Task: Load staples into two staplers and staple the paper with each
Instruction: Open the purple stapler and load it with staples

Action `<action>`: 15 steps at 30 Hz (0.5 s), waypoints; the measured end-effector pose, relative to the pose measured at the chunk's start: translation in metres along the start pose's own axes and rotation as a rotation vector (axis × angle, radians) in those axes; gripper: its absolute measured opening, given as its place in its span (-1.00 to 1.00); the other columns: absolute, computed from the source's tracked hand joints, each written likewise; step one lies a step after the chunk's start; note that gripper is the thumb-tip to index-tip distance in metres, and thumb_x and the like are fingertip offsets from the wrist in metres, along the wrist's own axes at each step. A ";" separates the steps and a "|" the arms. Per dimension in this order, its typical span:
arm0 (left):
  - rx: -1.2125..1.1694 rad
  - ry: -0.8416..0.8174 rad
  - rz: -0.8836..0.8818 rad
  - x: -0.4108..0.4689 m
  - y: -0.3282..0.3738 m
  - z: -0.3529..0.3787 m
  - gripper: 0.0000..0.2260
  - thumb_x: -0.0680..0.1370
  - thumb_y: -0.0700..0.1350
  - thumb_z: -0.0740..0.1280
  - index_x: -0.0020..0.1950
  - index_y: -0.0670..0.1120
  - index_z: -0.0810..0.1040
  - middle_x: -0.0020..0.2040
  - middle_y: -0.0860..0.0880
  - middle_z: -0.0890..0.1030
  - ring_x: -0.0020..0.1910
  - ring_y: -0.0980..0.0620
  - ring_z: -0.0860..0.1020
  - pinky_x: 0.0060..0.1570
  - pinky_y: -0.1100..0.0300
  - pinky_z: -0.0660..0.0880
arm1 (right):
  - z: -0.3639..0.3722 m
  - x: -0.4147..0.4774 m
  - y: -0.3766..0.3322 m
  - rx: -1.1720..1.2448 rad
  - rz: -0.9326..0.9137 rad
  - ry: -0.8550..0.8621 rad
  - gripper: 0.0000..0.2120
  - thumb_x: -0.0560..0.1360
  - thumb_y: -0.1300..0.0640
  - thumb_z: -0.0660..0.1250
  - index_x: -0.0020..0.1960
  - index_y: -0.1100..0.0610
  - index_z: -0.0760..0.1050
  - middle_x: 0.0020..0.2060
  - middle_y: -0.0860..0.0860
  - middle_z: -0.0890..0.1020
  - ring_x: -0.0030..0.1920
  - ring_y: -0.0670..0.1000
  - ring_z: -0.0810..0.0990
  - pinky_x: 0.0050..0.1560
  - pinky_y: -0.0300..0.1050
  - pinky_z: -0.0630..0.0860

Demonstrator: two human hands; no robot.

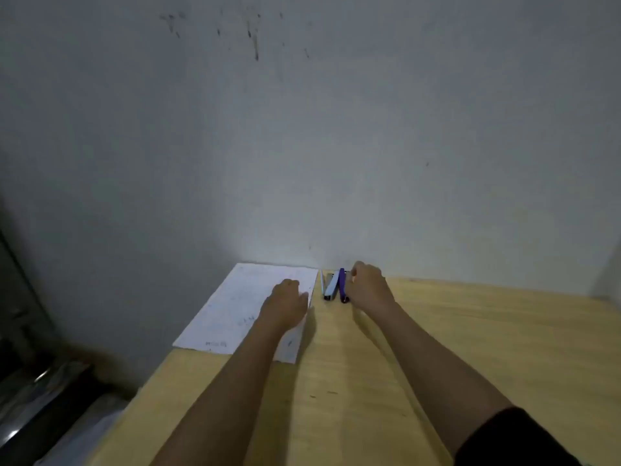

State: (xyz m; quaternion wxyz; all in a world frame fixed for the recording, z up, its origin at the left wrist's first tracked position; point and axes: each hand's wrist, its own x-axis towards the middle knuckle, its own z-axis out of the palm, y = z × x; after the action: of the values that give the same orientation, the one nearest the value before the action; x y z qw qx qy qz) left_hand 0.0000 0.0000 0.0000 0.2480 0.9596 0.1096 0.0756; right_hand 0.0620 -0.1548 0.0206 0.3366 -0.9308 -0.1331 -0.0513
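A white sheet of paper (235,304) lies at the far left of the wooden table (453,348), against the wall. My left hand (285,304) rests flat on its right part, fingers loosely together. Just right of the paper stand a light blue stapler (330,286) and a purple stapler (342,284), side by side and pointing away from the wall. My right hand (368,285) is curled against the purple stapler's right side; whether it grips it is unclear. No staples are visible.
A grey stained wall (302,129) rises directly behind the table. The table's left edge drops off to dark, shiny objects (40,391) on the floor at the lower left. Bare wood stretches to the right of my arms.
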 end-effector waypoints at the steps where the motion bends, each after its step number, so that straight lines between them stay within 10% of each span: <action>1: 0.049 -0.007 -0.013 -0.003 -0.003 0.009 -0.66 0.63 -0.08 0.05 0.32 -0.23 0.36 0.35 -0.17 0.38 0.38 -0.14 0.32 0.30 0.05 0.29 | 0.007 -0.002 0.003 -0.035 0.013 -0.010 -0.79 0.51 0.22 0.19 0.11 0.28 0.42 0.10 0.21 0.49 0.05 0.20 0.51 -0.12 -0.07 0.40; 6: 0.135 0.073 -0.024 -0.008 -0.011 0.045 -0.54 0.64 -0.04 -0.06 0.50 -0.20 0.11 0.54 -0.16 0.13 0.53 -0.06 0.06 0.51 0.03 -0.02 | 0.038 -0.004 0.018 -0.091 0.002 0.058 -0.57 0.53 0.04 0.23 0.35 0.16 0.33 0.18 0.17 0.44 0.19 0.15 0.43 0.08 -0.01 0.47; 15: 0.145 0.100 0.007 -0.007 -0.010 0.046 -0.54 0.63 -0.07 -0.05 0.50 -0.22 0.12 0.54 -0.17 0.12 0.53 -0.06 0.05 0.51 0.02 -0.04 | 0.024 -0.019 0.032 0.033 0.018 0.146 -0.74 0.43 0.20 0.31 0.11 0.21 0.55 -0.03 0.14 0.61 -0.14 0.05 0.50 -0.20 -0.14 0.42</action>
State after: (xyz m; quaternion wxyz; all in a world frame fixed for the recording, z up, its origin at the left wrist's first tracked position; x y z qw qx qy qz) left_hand 0.0009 -0.0142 -0.0457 0.1717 0.9704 0.1237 0.1160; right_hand 0.0527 -0.1668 -0.0213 0.3614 -0.9200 -0.1007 -0.1135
